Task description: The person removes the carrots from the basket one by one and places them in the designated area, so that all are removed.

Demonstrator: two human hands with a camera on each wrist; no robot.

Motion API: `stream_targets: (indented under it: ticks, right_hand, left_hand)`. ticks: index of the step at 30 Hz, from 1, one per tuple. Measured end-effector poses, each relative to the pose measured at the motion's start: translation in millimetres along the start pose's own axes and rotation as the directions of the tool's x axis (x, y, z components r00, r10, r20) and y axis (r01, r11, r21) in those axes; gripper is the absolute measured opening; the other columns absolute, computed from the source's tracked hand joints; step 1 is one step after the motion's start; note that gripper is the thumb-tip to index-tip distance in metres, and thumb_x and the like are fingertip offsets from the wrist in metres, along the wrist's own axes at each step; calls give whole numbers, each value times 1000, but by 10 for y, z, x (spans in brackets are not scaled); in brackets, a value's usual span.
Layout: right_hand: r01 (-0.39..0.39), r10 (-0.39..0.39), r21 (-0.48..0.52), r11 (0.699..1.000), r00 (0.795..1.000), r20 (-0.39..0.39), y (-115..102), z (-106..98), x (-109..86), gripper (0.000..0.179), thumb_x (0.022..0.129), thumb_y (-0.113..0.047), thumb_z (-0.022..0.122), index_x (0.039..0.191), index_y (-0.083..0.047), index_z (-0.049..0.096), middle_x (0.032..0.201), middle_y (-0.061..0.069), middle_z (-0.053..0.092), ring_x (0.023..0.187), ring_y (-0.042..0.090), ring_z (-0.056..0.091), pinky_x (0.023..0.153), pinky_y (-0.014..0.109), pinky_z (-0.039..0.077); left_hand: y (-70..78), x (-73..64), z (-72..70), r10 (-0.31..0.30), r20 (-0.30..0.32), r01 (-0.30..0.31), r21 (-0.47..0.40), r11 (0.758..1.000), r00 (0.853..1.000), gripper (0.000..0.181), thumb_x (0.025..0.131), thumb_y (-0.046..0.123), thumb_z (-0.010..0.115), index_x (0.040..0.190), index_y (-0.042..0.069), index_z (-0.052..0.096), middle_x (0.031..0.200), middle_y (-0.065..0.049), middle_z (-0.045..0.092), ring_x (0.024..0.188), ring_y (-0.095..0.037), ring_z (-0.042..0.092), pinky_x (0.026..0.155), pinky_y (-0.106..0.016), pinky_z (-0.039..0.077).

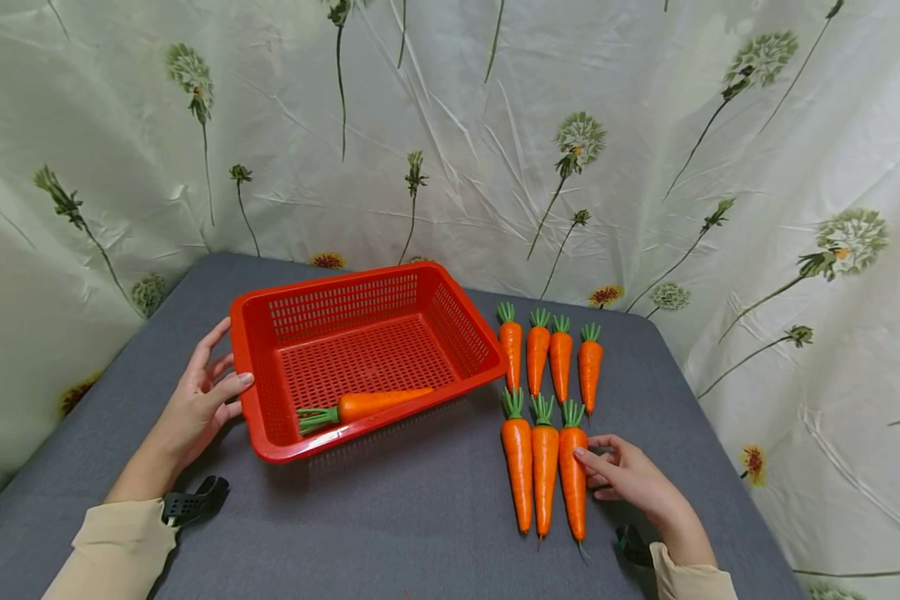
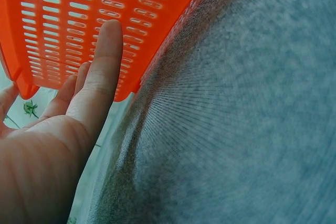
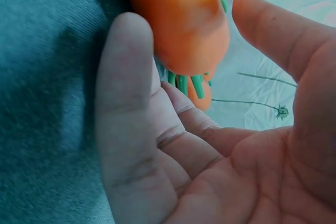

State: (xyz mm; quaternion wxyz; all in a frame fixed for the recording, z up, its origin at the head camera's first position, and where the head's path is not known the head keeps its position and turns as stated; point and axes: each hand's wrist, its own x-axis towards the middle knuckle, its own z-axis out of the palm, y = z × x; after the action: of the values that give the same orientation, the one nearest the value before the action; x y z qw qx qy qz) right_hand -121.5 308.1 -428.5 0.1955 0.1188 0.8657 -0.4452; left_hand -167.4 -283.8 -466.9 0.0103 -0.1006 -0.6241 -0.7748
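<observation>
A red plastic basket (image 1: pixel 367 354) with slotted walls stands on the left, one carrot (image 1: pixel 375 404) lying inside along its near wall. My left hand (image 1: pixel 202 396) holds the basket's left rim, thumb on top and fingers against the outer wall; the left wrist view shows those fingers along the slots. On the right, my right hand (image 1: pixel 630 477) is beside the rightmost front carrot (image 1: pixel 572 475), its thumb tip overlapping the carrot in the head view. In the right wrist view the thumb and fingers (image 3: pixel 126 61) are spread around the carrot's end, with a gap at the thumb.
Two more carrots (image 1: pixel 545 471) lie left of that one in the front row. Behind them is a back row of several carrots (image 1: pixel 561 358), close to the basket's right corner. The grey cloth-covered table (image 1: pixel 390 525) ends at a floral curtain (image 1: pixel 465 150).
</observation>
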Motion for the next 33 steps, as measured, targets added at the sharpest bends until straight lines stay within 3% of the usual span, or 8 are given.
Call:
stream_targets:
  ticks: [15, 28, 33]
  right_hand:
    - [119, -120, -61, 991, 993, -6, -183, -222, -40, 60, 111, -35, 60, 149, 9, 44, 128, 26, 68, 109, 27, 73, 89, 44, 66]
    - [231, -234, -190, 954, 972, 8, -652, -309, 20, 62, 108, -40, 66, 148, 4, 48, 129, 25, 68, 112, 32, 71, 92, 43, 65]
    - [300, -301, -211, 930, 953, 30, -834, -327, 68, 58, 108, -39, 65, 147, 2, 52, 126, 24, 68, 112, 36, 70, 92, 44, 64]
  left_hand:
    - [6, 22, -11, 2, 8, -2, -5, 1000, 1000, 86, 107, 1, 56, 173, 36, 12, 143, 3, 46, 116, -4, 68, 81, -30, 66]
    - [1, 5, -14, 0, 17, 0, -19, 1000, 1000, 85, 108, 1, 55, 173, 36, 13, 143, 3, 47, 116, -3, 69, 81, -31, 66]
    - [3, -1, -10, 8, 17, -8, -18, 1000, 1000, 85, 108, 0, 55, 173, 35, 13, 143, 2, 47, 116, -4, 69, 81, -31, 66]
